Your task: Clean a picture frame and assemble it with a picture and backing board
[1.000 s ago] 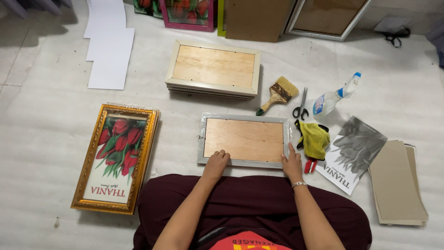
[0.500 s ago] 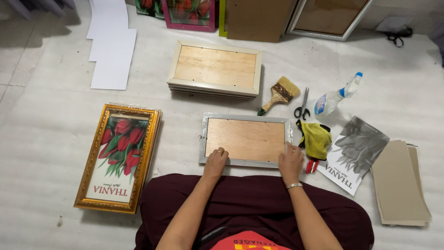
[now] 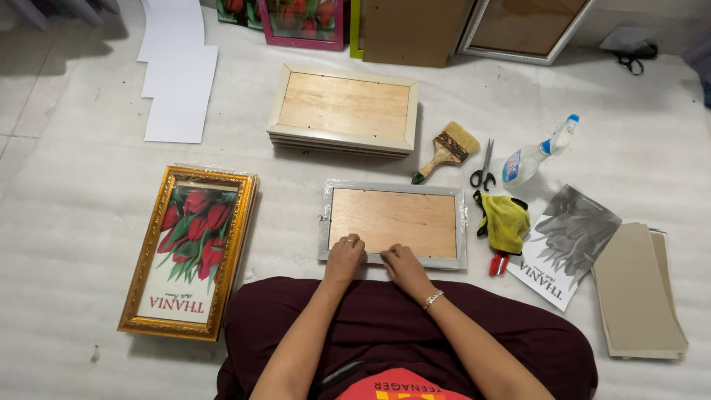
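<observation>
A silver picture frame point(image 3: 393, 191) lies face down on the floor in front of me, its wooden backing board showing. My left hand point(image 3: 344, 255) rests on the frame's near edge, fingers curled down onto it, a ring on one finger. My right hand point(image 3: 401, 263) presses the same near edge just to the right, close beside the left hand. A bracelet sits on my right wrist. Neither hand holds a tool.
A gold-framed tulip picture point(image 3: 189, 250) lies at left. A stack of face-down frames point(image 3: 344, 107) sits behind. A paintbrush point(image 3: 447, 150), scissors point(image 3: 484, 169), spray bottle point(image 3: 535, 154), yellow cloth point(image 3: 506, 220), red pliers point(image 3: 498, 262), grey print point(image 3: 566, 241) and cardboard sheets point(image 3: 638, 289) lie at right. White paper sheets point(image 3: 178, 81) lie at far left.
My right hand has slid left along the frame's near edge, from its right corner to the middle beside my left hand. My left hand has stayed in place.
</observation>
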